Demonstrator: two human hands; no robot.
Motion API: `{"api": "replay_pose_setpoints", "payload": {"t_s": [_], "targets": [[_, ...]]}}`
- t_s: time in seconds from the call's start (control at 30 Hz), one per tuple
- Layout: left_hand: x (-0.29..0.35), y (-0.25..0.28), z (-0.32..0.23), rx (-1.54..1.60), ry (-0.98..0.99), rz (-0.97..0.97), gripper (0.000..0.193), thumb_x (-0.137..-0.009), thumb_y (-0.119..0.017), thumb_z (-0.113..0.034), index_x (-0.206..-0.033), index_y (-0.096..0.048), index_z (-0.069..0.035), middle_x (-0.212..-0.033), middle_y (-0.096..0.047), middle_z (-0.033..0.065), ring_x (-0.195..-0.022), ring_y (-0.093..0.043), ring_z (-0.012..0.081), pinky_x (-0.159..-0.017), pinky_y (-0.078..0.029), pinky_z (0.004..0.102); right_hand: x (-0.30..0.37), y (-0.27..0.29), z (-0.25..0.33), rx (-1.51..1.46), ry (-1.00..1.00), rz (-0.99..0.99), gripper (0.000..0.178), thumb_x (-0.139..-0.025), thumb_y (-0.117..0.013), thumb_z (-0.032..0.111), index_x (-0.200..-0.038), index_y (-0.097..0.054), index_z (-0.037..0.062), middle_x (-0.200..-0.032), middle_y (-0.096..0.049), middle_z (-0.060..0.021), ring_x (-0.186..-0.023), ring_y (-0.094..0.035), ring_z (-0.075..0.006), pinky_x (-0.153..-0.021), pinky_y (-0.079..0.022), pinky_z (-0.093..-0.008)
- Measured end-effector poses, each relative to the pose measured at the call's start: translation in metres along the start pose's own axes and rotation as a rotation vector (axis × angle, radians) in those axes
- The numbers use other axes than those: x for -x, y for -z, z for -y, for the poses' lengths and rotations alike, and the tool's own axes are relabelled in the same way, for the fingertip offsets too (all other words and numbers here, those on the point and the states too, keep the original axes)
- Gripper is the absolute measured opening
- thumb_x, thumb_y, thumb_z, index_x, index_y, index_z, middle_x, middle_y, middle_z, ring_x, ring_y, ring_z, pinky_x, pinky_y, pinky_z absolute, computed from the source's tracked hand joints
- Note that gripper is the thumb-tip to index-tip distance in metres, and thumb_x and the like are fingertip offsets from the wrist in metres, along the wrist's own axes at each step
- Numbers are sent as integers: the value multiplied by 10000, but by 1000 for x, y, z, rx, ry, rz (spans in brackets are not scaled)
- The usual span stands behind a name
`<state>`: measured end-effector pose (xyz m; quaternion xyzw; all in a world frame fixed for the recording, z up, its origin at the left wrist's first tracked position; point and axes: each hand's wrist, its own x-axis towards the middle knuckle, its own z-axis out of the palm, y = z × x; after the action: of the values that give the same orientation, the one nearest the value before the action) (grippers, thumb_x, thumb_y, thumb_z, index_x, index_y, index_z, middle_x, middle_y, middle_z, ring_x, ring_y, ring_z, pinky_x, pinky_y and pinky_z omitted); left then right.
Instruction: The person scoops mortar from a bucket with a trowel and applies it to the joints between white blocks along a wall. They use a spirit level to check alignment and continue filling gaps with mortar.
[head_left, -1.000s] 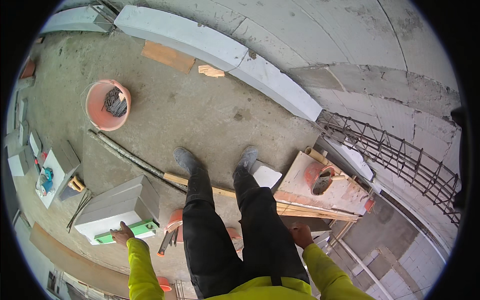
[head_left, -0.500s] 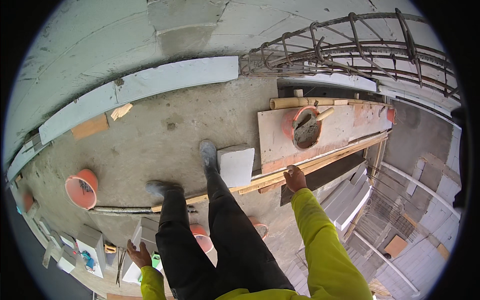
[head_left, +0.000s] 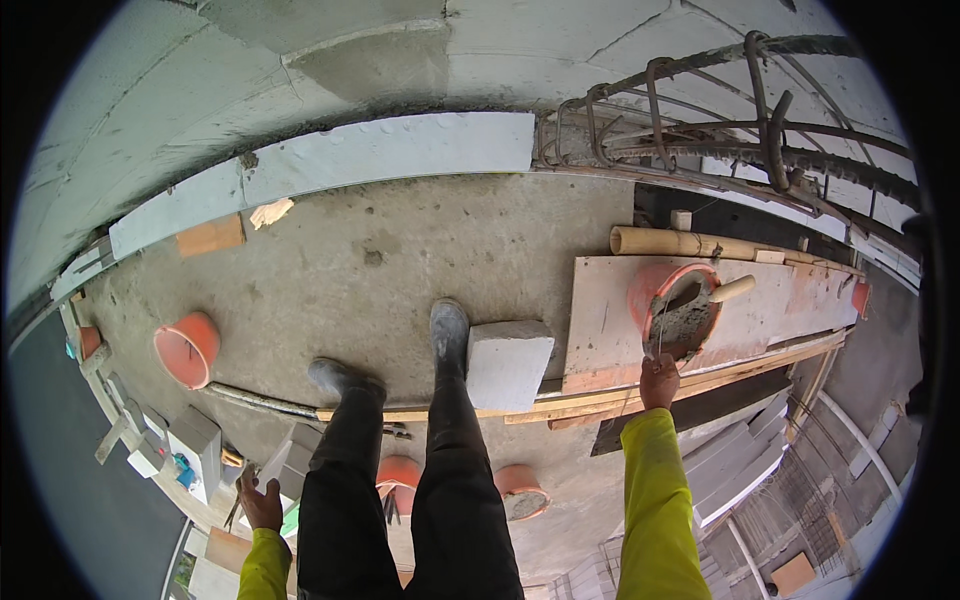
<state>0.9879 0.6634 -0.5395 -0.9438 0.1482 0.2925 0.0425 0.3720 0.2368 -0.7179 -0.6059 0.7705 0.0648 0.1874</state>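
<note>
Bucket (head_left: 645, 290): wooden handle (head_left: 736, 288) obstructs right, left seems clear.

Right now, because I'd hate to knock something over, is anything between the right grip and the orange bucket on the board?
Nothing visible: the right grip is at the near rim of the orange bucket. The wooden handle sticks out over the right side, out of its way.

We see soft, even light across the floor (head_left: 480, 235), while the fisheye bows the white block row (head_left: 390, 155) and blackens the corners.
</note>
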Motion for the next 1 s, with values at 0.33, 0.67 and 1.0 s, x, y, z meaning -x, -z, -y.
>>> {"api": "replay_pose_setpoints", "payload": {"t_s": [0.33,0.67,1.0], "targets": [[16,19,-153,419,-157,145,472,-804,-633,-160,-1238,-591,24,-1175,-588,205,-1067,-599,332,-900,-506,411,40,131,131,-334,180,289,265,-841,-687,111,-679,-499,17,-624,-460,-27,-618,-414,-114,-588,-391,-317],[9,-19,-183,480,-231,322,484,-793,-710,-159,-1230,-597,16,-1176,-612,200,-1100,-614,362,-924,-522,401,148,60,317,-934,8,740,216,-979,-649,193,-833,-559,61,-680,-463,75,-611,-379,-25,-540,-309,-226],[-95,-123,-157,367,-365,112,629,-772,-747,-202,-1316,-514,11,-1306,-524,251,-1265,-451,435,-1061,-400,476,262,-164,488,-1030,-70,863,308,-993,-570,288,-775,-492,86,-689,-466,19,-631,-420,-74,-583,-352,-259]]}}
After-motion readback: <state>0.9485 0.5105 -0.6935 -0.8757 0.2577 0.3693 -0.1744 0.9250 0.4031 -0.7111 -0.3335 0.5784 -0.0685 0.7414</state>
